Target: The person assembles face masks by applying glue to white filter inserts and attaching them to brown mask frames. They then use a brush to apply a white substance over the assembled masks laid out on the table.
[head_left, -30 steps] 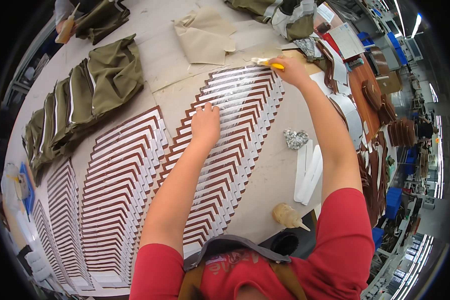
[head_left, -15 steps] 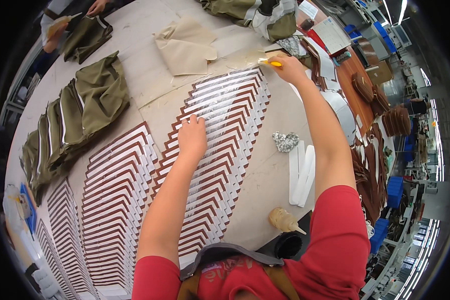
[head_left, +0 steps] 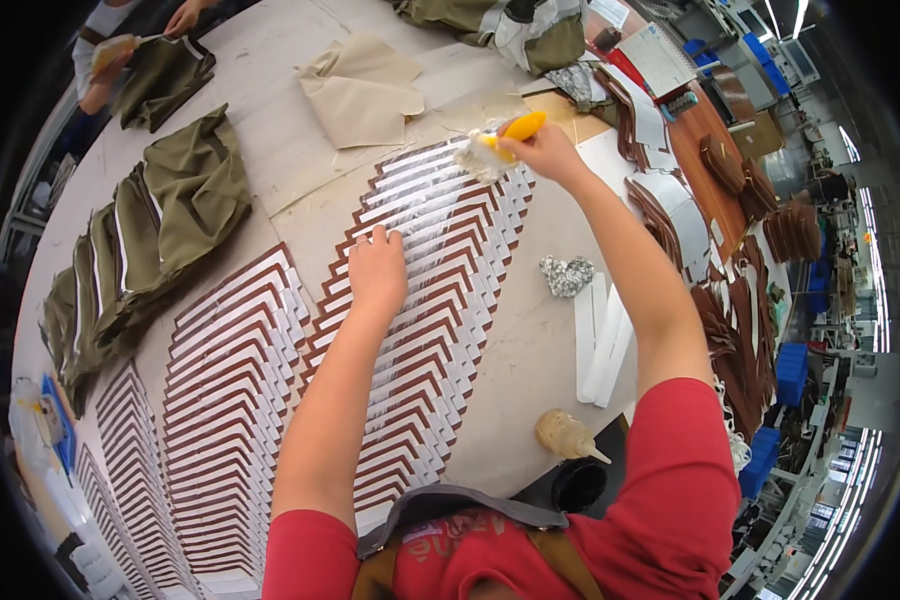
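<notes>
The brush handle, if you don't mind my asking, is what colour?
The brush handle is yellow, and it shows best in the head view.

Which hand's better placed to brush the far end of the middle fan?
Right, most likely: the right hand grips the yellow-handled brush, bristles over that end of the brown-and-white strips. The left hand holds no tool and rests at their left side.

The left forearm (head_left: 328, 405) slants up and slightly rightward to the left hand (head_left: 377, 272), which lies palm down, fingers loosely bent and a little apart. The right arm (head_left: 660, 285) reaches farther out, angling leftward, and the right hand (head_left: 548, 155) (the higher of the two) is curled in a grip.
</notes>
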`<act>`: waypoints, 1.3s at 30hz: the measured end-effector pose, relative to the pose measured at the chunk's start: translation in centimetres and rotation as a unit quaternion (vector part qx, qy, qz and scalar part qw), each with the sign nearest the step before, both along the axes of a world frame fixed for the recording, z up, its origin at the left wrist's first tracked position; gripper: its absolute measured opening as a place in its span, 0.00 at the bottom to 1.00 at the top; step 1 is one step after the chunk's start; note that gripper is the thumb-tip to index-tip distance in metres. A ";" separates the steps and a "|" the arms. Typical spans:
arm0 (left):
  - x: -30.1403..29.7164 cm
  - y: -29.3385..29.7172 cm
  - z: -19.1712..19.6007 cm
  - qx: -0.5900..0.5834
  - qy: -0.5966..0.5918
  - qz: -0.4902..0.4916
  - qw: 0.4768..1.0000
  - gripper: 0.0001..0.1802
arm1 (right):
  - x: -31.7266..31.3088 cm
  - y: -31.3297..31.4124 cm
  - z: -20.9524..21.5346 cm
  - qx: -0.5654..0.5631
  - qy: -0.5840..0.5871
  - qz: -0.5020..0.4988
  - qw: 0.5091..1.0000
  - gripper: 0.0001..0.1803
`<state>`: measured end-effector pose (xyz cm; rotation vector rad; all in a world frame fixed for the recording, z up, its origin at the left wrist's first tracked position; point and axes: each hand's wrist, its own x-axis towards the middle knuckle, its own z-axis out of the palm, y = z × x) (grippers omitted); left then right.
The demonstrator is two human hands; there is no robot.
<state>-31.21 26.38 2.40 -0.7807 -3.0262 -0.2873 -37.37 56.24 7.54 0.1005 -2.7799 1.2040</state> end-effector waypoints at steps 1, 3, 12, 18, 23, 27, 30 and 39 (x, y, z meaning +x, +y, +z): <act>-0.1 0.1 0.0 0.002 0.008 -0.003 1.000 0.14 | -0.7 0.8 -0.3 -0.030 -0.006 -0.031 0.999 0.15; 0.0 0.3 0.4 -0.001 0.001 -0.006 1.000 0.13 | -1.7 2.3 0.2 0.074 0.014 -0.104 0.992 0.15; -0.1 0.0 0.1 0.014 0.001 -0.008 1.000 0.12 | -0.8 2.2 -1.0 0.080 0.051 -0.083 0.992 0.15; -0.1 0.1 0.0 0.003 0.007 -0.005 1.000 0.11 | -2.2 3.3 -0.7 0.117 0.097 -0.189 0.970 0.16; 0.0 0.2 0.1 -0.005 0.007 -0.006 1.000 0.12 | -0.9 3.2 -0.9 0.191 0.023 -0.215 0.957 0.16; 0.0 0.4 -0.1 0.000 0.023 -0.012 1.000 0.12 | -0.9 3.7 -0.6 0.065 0.084 -0.213 0.971 0.18; 0.0 -0.2 -0.2 -0.005 0.014 -0.002 1.000 0.12 | 2.2 -1.3 1.4 -0.130 0.016 -0.080 0.988 0.18; 0.0 0.3 0.2 -0.017 -0.003 -0.001 1.000 0.15 | 2.9 0.2 -0.1 0.070 0.084 -0.170 0.979 0.15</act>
